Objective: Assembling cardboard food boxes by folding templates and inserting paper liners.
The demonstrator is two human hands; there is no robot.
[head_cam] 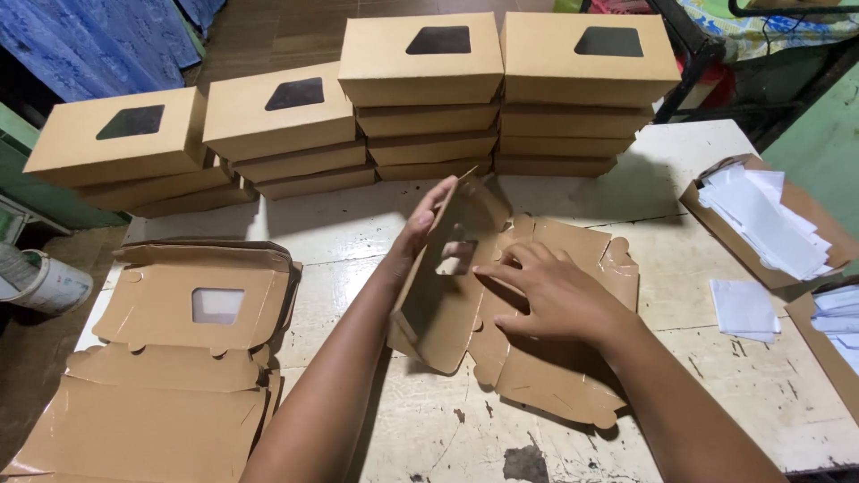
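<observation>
Brown cardboard box blank at frame centre on white table; left hand w/ closed grip on its raised window flap, right hand open, pressing flat. Finished boxes stacked top; flat blanks lower left.

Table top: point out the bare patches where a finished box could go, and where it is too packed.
Bare table shows between the flat blank pile and the left hand, and along the near edge under the forearms. A smaller patch lies between the right hand and the white sheets. The far edge is crowded with stacked boxes; the right edge with the paper tray.
</observation>
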